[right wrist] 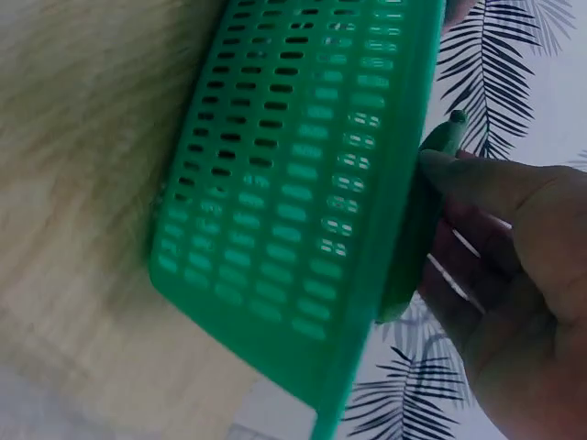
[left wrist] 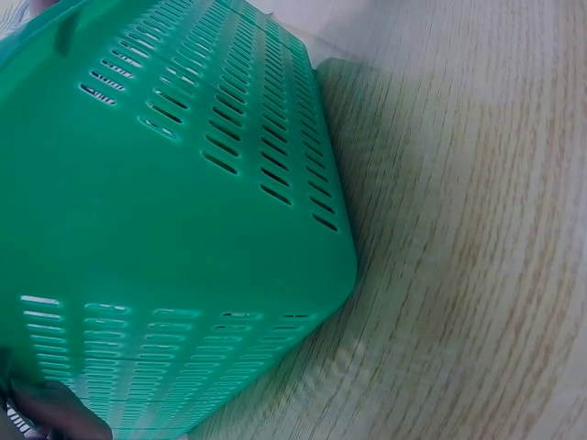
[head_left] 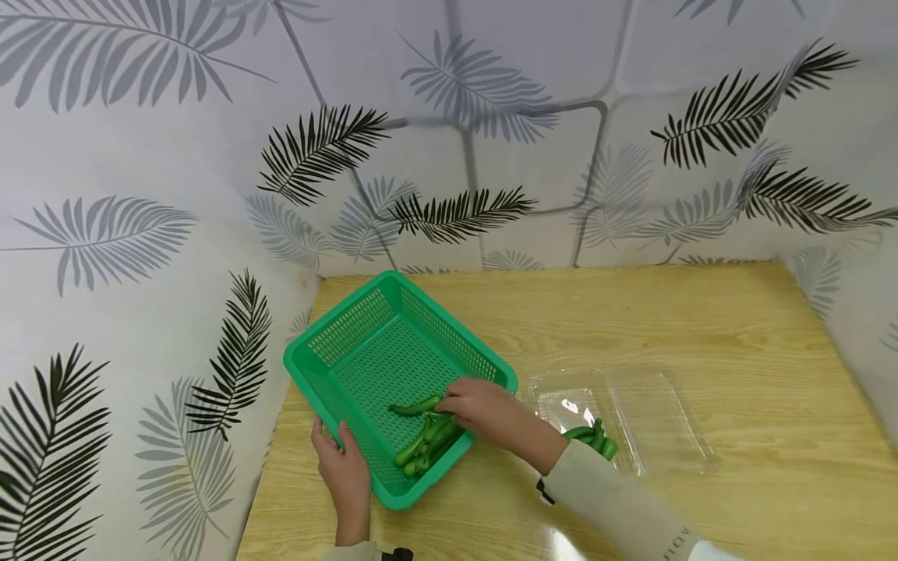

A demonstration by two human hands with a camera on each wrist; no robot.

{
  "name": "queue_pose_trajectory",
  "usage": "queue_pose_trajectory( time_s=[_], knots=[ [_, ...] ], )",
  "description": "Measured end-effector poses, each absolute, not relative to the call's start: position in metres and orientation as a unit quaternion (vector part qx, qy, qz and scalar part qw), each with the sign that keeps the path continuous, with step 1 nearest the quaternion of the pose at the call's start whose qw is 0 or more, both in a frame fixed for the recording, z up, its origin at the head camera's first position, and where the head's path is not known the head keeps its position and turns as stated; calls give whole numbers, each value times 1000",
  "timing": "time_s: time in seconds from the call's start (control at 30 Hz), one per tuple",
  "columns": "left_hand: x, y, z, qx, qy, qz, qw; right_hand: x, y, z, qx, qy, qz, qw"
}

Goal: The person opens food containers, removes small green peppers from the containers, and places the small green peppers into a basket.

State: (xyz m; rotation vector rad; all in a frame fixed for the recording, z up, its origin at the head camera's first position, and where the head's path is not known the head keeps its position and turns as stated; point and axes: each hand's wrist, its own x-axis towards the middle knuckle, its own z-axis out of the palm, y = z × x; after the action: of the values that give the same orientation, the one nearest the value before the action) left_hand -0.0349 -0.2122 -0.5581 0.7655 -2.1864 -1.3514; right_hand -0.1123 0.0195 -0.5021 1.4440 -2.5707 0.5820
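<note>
A green perforated plastic basket (head_left: pixel 428 319) stands at an angle on the table, several green peppers (head_left: pixel 428 444) heaped in its near right corner. My left hand (head_left: pixel 344 471) grips the basket's left rim, thumb over the edge and fingers outside. From the right, my right hand (head_left: pixel 494 413) reaches over the opposite rim and pinches a green pepper (head_left: pixel 415 407) by one end. In the right wrist view that pepper (right wrist: pixel 448 137) shows between thumb and fingers, just beyond the rim. The left wrist view is filled mostly by the basket's outer wall (left wrist: pixel 183 220).
Right of the basket, a clear plastic clamshell box (head_left: pixel 564 382) lies open, its lid (head_left: pixel 659 421) folded flat to the right. Several green peppers (head_left: pixel 596 438) sit in it, partly behind my right forearm. Leaf-patterned cloth (head_left: pixel 477 156) walls the wooden table (head_left: pixel 772 389) at the back and sides.
</note>
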Motion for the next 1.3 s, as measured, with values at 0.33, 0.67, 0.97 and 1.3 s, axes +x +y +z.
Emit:
queue_pose_trajectory(
  time_s=[0.33, 0.67, 0.97, 1.3],
  knots=[
    [-34, -213, -560, 270, -796, -490, 230, -119, 2, -519, 291, -937, 194, -8],
    [-34, -212, -560, 272, -795, -492, 229, -135, -10, -525, 197, -958, 203, -52],
    [-35, -212, -560, 266, -794, -495, 231, -144, -17, -529, 190, -965, 156, -90],
    [-33, -212, -559, 272, -794, -493, 230, -147, -21, -535, 180, -965, 125, -146]
  ],
)
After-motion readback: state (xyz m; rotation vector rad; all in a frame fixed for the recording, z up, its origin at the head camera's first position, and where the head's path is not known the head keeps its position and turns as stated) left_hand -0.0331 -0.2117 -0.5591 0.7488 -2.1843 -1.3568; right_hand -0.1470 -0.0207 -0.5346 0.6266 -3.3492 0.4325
